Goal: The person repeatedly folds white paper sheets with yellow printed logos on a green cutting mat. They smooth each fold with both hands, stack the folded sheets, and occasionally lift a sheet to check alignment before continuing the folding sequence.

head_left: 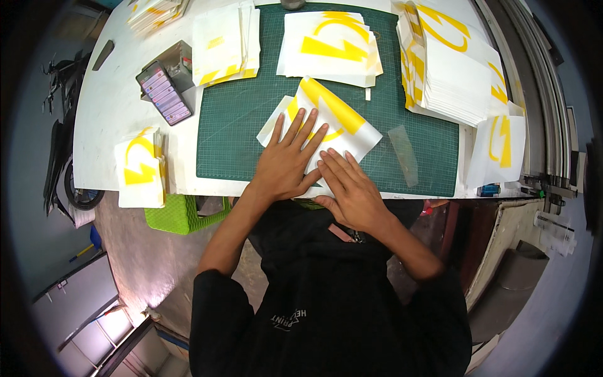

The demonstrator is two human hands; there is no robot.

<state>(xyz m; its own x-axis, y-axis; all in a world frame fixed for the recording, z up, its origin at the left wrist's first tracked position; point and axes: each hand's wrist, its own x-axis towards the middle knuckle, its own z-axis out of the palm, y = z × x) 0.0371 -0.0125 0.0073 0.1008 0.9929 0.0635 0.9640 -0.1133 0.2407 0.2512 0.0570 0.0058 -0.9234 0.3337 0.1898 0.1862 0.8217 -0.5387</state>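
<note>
Both hands were laid flat on a white sheet with a yellow decal (326, 116), which lay tilted on the green cutting mat (239, 119) near the table's front edge. The left hand (286, 160) was spread palm down with fingers fanned over the sheet's middle, and the right hand (352, 188) was pressed flat just beside it at the sheet's near corner; nothing was gripped by either. A crease or a trapped bubble could be caused, it was judged, by uneven pressure, and the sheet could be skewed if one palm slid. Further stacks of printed sheets (452, 69) were set about the mat, and a clear film strip (403, 154) lay just right of the hands.
</note>
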